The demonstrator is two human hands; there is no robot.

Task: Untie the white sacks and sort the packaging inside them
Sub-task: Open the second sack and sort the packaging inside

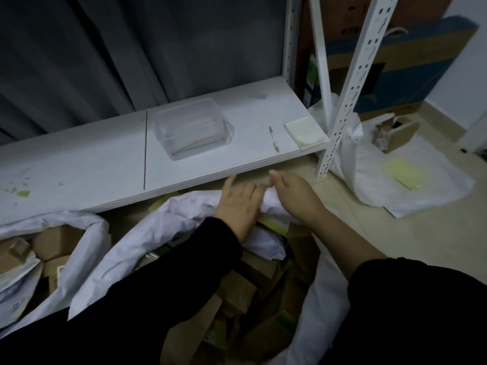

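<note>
My left hand (238, 204) rests, fingers straight, on the far rim of the open white sack (163, 219), while my right hand (295, 197) grips that rim, just below the shelf (79, 164).

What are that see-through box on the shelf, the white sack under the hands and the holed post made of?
The box looks like clear, glossy rigid plastic: the shelf shows through it. The white sack seems thin, matte plastic sheeting or weave; it crumples in soft folds. The post is probably white-painted metal, given its punched slots.
</note>
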